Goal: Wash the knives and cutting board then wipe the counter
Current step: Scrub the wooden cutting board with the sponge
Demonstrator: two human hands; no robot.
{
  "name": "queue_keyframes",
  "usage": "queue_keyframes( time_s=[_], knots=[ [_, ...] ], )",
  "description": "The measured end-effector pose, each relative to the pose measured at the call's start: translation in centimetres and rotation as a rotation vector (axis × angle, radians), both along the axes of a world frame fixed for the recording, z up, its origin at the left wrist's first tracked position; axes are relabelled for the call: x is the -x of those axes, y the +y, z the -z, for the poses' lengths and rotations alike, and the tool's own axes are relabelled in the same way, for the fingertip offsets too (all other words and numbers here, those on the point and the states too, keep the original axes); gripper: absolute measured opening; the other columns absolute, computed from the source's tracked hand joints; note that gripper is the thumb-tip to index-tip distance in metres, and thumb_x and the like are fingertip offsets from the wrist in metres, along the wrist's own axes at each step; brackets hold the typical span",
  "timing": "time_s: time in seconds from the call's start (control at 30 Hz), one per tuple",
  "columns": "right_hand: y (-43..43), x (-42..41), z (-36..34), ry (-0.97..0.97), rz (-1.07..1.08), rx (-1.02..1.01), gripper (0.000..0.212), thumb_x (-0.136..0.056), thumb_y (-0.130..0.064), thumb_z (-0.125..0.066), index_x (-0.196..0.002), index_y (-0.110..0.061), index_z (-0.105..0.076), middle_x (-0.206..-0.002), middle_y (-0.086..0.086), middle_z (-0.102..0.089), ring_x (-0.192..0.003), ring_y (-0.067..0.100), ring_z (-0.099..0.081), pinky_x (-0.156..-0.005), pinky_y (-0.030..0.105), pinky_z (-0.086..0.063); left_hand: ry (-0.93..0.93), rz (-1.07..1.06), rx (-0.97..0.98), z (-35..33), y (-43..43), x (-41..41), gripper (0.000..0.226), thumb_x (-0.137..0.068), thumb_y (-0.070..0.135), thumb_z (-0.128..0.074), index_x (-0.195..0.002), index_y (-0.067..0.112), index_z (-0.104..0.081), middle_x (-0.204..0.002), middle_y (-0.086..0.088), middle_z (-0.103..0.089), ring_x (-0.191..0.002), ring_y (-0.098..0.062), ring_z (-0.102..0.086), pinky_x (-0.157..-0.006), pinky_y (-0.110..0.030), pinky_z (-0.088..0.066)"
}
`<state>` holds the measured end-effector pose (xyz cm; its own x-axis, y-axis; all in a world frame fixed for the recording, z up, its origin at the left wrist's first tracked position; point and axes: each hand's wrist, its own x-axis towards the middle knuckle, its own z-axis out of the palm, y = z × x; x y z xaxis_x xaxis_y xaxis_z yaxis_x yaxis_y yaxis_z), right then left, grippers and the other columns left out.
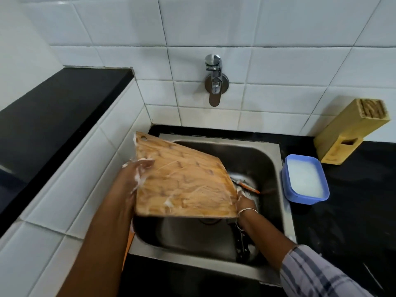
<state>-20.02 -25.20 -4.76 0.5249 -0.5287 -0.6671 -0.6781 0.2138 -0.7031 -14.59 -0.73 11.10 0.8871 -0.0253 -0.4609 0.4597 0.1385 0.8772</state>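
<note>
Head view: cutting board (184, 181), soapy, held tilted above the left half of the sink (246, 155). My left hand (137, 170), foamy, grips the board's left edge, thumb lying across its top face. My right hand (246, 202) is at the board's near right corner; fingers hidden behind the wood, so I cannot tell its grip. Black-handled knife (242, 245) lies in the sink near its front right corner; orange-handled knife (249, 188) toward the right wall. Blue tub (304, 179) of white liquid on the counter (353, 221), just beside the sink's right rim; knife block (351, 133) at the counter's back edge
</note>
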Motion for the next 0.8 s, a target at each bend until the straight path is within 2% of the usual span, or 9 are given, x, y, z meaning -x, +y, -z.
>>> queue_keyframes(
  time_s=[0.07,0.13,0.23,0.3,0.37,0.43,0.5,0.67,0.8],
  knots=[
    [0.2,-0.1,1.5,-0.014,0.086,-0.055,0.043,-0.094,-0.041,-0.049,-0.123,-0.010,-0.058,-0.112,0.004,-0.062,-0.106,0.031,-0.058,-0.089,0.037,-0.050,0.009,0.080,0.076,-0.6,-1.0,-0.3,0.017,-0.086,0.001,-0.046,-0.099,0.002,-0.058,-0.073,-0.015,-0.069,-0.057,-0.027,-0.068,-0.047,-0.030,-0.055],
    [0.9,0.1,1.6,-0.002,0.156,-0.127,0.040,-0.094,-0.035,-0.051,-0.127,-0.012,-0.053,-0.122,0.003,-0.056,-0.102,0.030,-0.058,-0.079,0.038,-0.051,-0.042,0.057,0.082,-0.8,-1.8,-0.7,0.027,-0.083,-0.003,-0.043,-0.104,0.006,-0.057,-0.088,-0.017,-0.065,-0.067,-0.028,-0.066,-0.053,-0.031,-0.055],
    [1.9,1.1,1.0,0.035,0.222,-0.137,0.041,-0.097,-0.033,-0.050,-0.128,-0.006,-0.054,-0.118,0.004,-0.055,-0.092,0.028,-0.058,-0.068,0.035,-0.048,-0.211,0.002,-0.084,-0.4,-2.9,-0.7,0.032,-0.093,-0.002,-0.045,-0.117,0.014,-0.059,-0.097,-0.004,-0.069,-0.083,-0.018,-0.067,-0.065,-0.029,-0.054],
    [2.1,1.7,1.6,0.086,0.139,-0.111,0.041,-0.098,-0.026,-0.047,-0.128,0.001,-0.053,-0.118,0.015,-0.058,-0.093,0.028,-0.056,-0.071,0.034,-0.047,-0.257,-0.067,-0.158,0.2,-2.9,-0.8,0.030,-0.095,0.003,-0.049,-0.120,0.015,-0.059,-0.098,0.001,-0.068,-0.087,-0.013,-0.066,-0.075,-0.028,-0.053],
    [2.0,1.9,1.6,0.108,-0.008,0.002,0.038,-0.099,-0.016,-0.043,-0.129,0.006,-0.050,-0.127,0.024,-0.055,-0.107,0.035,-0.057,-0.078,0.031,-0.043,-0.233,-0.088,-0.153,1.1,-2.2,-1.2,0.030,-0.095,0.003,-0.051,-0.120,0.014,-0.061,-0.102,-0.003,-0.070,-0.090,-0.016,-0.068,-0.083,-0.034,-0.054],
    [1.8,2.1,0.9,0.156,-0.099,0.248,0.037,-0.098,-0.019,-0.045,-0.125,0.004,-0.055,-0.125,0.026,-0.058,-0.115,0.039,-0.055,-0.086,0.033,-0.045,-0.203,-0.105,-0.144,1.7,-1.5,-1.4,0.028,-0.094,0.002,-0.050,-0.114,0.016,-0.063,-0.101,-0.006,-0.071,-0.091,-0.021,-0.069,-0.087,-0.041,-0.054],
    [1.7,2.0,0.4,0.153,-0.250,0.478,0.035,-0.097,-0.021,-0.048,-0.121,0.000,-0.060,-0.118,0.026,-0.062,-0.113,0.039,-0.056,-0.090,0.035,-0.044,-0.203,-0.132,-0.143,2.1,-1.0,-1.5,0.028,-0.094,0.001,-0.050,-0.113,0.015,-0.064,-0.100,-0.008,-0.071,-0.091,-0.025,-0.069,-0.087,-0.044,-0.054],
    [2.6,1.7,0.1,0.159,-0.531,0.586,0.024,-0.089,-0.017,-0.054,-0.106,-0.006,-0.068,-0.110,0.018,-0.067,-0.108,0.034,-0.060,-0.086,0.033,-0.047,-0.224,-0.192,-0.180,3.3,-0.1,-1.7,0.032,-0.092,0.005,-0.052,-0.122,0.011,-0.062,-0.106,-0.008,-0.071,-0.094,-0.024,-0.069,-0.087,-0.041,-0.054],
    [3.6,1.8,0.4,0.144,-0.571,0.602,0.024,-0.082,-0.010,-0.057,-0.103,-0.008,-0.070,-0.104,0.016,-0.070,-0.106,0.033,-0.062,-0.085,0.032,-0.049,-0.254,-0.186,-0.212,4.1,0.2,-0.7,0.035,-0.094,0.003,-0.052,-0.126,0.016,-0.059,-0.110,0.001,-0.067,-0.095,-0.014,-0.065,-0.085,-0.029,-0.051]
  ],
)
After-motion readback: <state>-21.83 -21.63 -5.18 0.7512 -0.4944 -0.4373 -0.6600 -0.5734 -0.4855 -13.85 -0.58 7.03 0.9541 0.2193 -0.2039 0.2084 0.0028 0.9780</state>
